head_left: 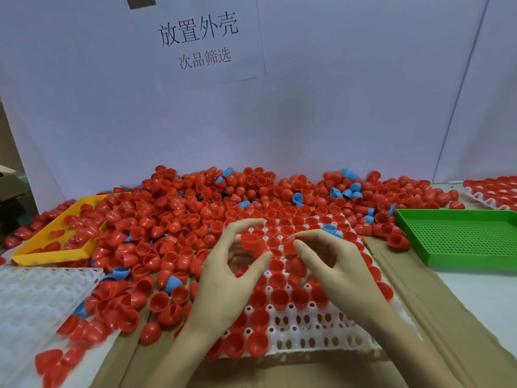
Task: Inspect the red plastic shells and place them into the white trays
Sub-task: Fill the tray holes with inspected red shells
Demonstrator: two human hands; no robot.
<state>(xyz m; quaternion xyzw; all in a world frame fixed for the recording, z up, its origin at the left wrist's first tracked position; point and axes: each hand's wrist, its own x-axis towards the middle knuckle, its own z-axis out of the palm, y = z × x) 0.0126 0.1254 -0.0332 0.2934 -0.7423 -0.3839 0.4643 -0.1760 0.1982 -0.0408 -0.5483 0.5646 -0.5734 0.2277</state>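
A: Head view, entry: largest item first. The heap of red shells [212,208] covers the far and left bench, blue shells [347,191] mixed through it.

B: Trays next?

A: The white tray [307,336] I am filling lies directly under my hands on brown cardboard [436,312]. Far and middle sockets carry red shells open side up; most near-row sockets are bare. A 2nd, unfilled white tray [39,298] sits at my left. Yellow bin [47,247] far left holds a few red pieces; green bin [458,236] to the right holds nothing I can see. Another filled tray [492,191] shows at the far right edge.

B: Grip state?

A: Left hand [226,278]: thumb and fingers pinching 1 red shell [251,242] above the tray's middle. Right hand [335,264]: fingers curled, seemingly pinching a 2nd shell [289,246], though it is blurred against the tray.

B: Method for this step?

A: My judgement: turn each shell so the rim faces me, check for cracks or flash, then seat it mouth up in a bare socket, pressing lightly until level. 1 blue shell [330,229] lies on the tray's far side; I should pull it off. Rejects probably belong in a side bin.
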